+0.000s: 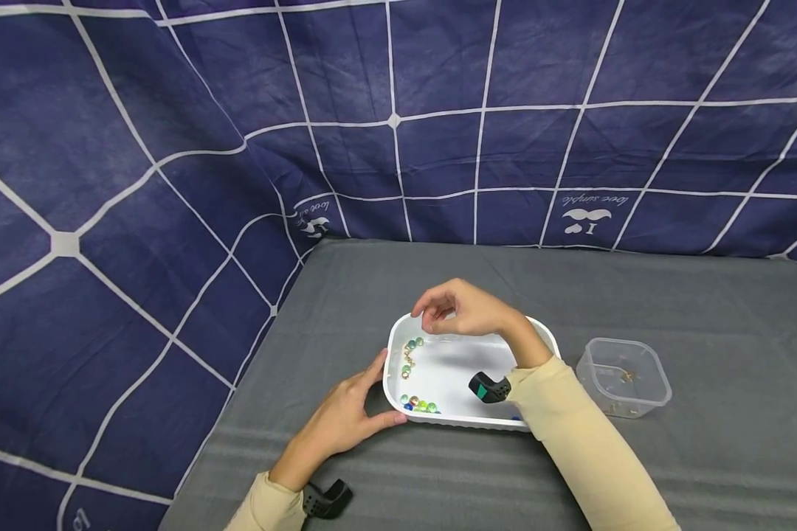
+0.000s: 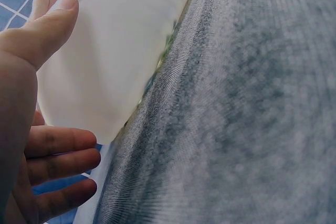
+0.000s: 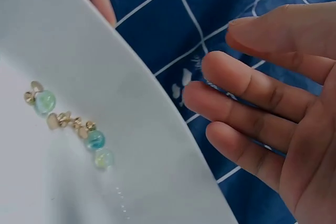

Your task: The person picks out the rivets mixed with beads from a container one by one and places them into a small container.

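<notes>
A white tray [image 1: 465,422] lies on the grey cloth, with glass marbles [image 1: 422,406] and small gold-coloured pieces [image 3: 65,120] along its left and front edges. At the tray's left front corner my left hand [image 1: 345,417] holds it, thumb against the front wall and index finger along the left side. The other fingers of that hand extend apart from the wall in the left wrist view. Over the tray's back rim is my right hand [image 1: 465,308], its fingers loosely bent. The right wrist view shows nothing between those fingers.
A clear plastic box [image 1: 624,376] with a few gold-coloured pieces inside stands right of the tray, close to my right forearm. A blue curtain [image 1: 438,155] with white lines hangs behind and to the left of the grey cloth [image 1: 724,442].
</notes>
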`<state>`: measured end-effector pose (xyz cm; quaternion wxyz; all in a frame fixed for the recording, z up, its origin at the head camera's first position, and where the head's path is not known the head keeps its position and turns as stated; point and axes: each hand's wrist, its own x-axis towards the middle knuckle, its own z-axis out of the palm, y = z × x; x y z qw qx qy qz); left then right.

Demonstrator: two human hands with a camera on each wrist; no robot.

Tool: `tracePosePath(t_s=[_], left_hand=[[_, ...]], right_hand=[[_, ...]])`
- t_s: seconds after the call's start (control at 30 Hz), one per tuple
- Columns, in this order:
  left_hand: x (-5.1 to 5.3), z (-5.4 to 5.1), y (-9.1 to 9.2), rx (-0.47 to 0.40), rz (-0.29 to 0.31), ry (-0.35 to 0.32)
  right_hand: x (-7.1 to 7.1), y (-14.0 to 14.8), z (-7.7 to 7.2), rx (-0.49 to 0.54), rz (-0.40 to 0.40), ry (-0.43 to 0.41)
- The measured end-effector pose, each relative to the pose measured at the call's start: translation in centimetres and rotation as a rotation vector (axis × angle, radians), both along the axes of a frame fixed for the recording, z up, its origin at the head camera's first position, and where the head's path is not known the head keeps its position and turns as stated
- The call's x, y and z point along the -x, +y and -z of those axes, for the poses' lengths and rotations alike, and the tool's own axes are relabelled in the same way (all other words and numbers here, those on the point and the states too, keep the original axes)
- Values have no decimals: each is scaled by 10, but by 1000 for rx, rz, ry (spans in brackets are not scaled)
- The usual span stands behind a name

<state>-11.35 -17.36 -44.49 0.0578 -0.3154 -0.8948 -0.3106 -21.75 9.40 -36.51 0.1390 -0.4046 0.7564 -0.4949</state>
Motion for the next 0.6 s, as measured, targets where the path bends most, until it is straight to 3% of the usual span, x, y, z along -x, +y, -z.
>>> tracePosePath(t_s=[0.27, 0.6], left_hand=[[1, 2, -1, -16, 4, 30], [1, 1, 0, -14, 11, 32]], right_hand=[[5, -7, 11, -88, -93, 2], [5, -18, 21, -191, -151, 9]])
